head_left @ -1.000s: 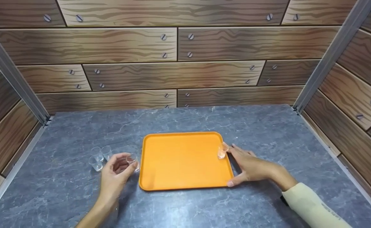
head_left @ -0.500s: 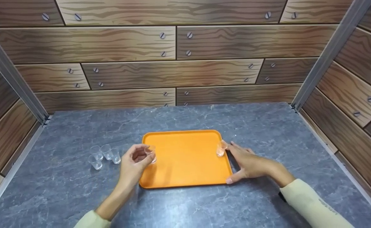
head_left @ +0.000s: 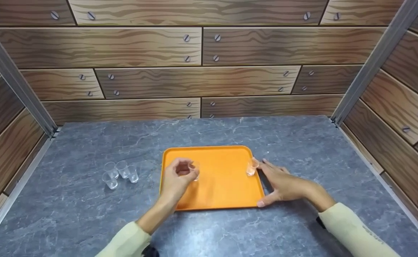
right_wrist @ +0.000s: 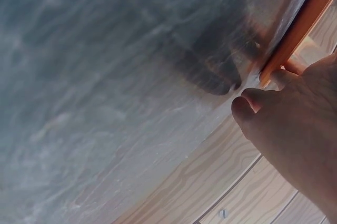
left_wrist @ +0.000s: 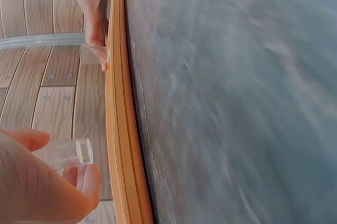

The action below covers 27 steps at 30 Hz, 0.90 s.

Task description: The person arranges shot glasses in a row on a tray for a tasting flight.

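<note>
My left hand (head_left: 175,181) pinches a small clear shot glass (head_left: 196,172) between thumb and fingers, over the left half of the orange tray (head_left: 227,194). In the left wrist view this shot glass (left_wrist: 83,151) has its base toward the tray, a little above the rim (left_wrist: 124,145). Another clear shot glass (head_left: 252,167) stands on the tray near its right edge. Beside it, my right hand (head_left: 284,185) rests at that edge, fingers extended, thumb at the near right corner. The right wrist view shows the right hand (right_wrist: 300,113) next to the tray's edge.
Several more clear shot glasses (head_left: 111,181) stand grouped on the grey marbled table (head_left: 69,214), left of the tray. Wood-patterned walls (head_left: 152,82) with metal corner posts enclose the back and sides.
My left hand has carried its shot glass rightward, from beside the tray's left edge to over the tray. The right hand and the glass near it have stayed in place.
</note>
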Tool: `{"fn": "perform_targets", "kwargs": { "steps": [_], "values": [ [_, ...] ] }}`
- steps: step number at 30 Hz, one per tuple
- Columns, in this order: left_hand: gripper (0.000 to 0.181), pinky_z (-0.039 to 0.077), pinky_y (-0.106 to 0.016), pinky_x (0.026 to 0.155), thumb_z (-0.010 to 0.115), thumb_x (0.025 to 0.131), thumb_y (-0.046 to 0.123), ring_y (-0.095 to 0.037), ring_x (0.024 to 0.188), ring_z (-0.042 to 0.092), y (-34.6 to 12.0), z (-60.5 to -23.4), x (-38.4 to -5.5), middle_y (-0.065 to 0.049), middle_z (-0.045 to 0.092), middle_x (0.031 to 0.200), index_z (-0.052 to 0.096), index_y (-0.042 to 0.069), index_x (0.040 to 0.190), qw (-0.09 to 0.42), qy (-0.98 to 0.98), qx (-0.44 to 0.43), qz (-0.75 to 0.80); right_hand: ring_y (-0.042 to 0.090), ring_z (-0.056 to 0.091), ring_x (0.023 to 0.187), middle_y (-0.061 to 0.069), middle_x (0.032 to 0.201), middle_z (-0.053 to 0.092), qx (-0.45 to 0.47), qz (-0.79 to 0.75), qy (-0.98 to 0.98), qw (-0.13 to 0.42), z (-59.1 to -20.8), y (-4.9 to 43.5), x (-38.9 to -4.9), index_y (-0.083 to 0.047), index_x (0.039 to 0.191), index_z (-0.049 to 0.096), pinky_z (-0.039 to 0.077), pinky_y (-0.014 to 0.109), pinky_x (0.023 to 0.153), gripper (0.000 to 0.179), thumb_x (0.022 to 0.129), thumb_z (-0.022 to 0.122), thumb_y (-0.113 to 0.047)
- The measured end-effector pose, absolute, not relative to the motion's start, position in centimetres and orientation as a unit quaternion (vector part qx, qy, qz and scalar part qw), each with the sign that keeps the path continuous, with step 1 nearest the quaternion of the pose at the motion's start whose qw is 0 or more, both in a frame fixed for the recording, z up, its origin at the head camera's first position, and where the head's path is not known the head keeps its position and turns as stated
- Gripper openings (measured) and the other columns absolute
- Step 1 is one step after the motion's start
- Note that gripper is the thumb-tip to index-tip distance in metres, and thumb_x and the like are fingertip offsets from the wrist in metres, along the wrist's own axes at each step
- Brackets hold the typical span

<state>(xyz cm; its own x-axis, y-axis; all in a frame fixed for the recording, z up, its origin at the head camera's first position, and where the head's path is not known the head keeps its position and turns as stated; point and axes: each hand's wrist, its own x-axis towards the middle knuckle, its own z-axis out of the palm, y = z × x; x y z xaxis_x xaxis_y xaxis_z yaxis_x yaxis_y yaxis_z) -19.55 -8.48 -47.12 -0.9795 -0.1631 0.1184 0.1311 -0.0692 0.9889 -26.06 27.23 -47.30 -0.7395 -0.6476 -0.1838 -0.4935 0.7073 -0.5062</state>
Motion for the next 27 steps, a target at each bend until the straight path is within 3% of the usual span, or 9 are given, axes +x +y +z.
{"fn": "perform_targets", "kwargs": {
  "steps": [9, 19, 27],
  "values": [
    [0.028, 0.057, -0.027, 0.074, 0.084, 0.086, -0.004, -0.022, 0.089, 0.068, -5.8, -47.3, -20.7, -0.012, 0.071, 0.098, 0.070, -0.005, 0.110, 0.036, -0.705, 0.001, -0.708, 0.050, 0.003, 0.163, 0.024, 0.178, 0.014, -0.308, -0.220, 0.909, 0.175, -47.4, 27.3, -25.9, 0.001, 0.172, 0.013, 0.004, 0.081, 0.121, 0.135, 0.082, 0.090, -0.064],
    [0.028, 0.056, -0.026, 0.073, 0.081, 0.082, -0.007, -0.021, 0.087, 0.066, -3.8, -47.8, -22.2, -0.008, 0.070, 0.092, 0.071, -0.002, 0.107, 0.051, -0.712, 0.039, -0.699, 0.050, 0.005, 0.163, 0.025, 0.178, 0.014, -0.305, -0.224, 0.909, 0.175, -47.3, 27.1, -26.0, -0.001, 0.173, 0.011, 0.003, 0.083, 0.119, 0.136, 0.082, 0.090, -0.064],
    [0.029, 0.056, -0.026, 0.073, 0.082, 0.082, -0.007, -0.020, 0.087, 0.066, -1.9, -47.9, -22.8, -0.009, 0.071, 0.095, 0.071, 0.000, 0.108, 0.051, -0.706, 0.041, -0.705, 0.050, 0.005, 0.163, 0.025, 0.178, 0.016, -0.302, -0.222, 0.910, 0.179, -47.3, 27.2, -26.0, 0.000, 0.171, 0.018, 0.003, 0.083, 0.120, 0.132, 0.081, 0.089, -0.067]
  ]
}}
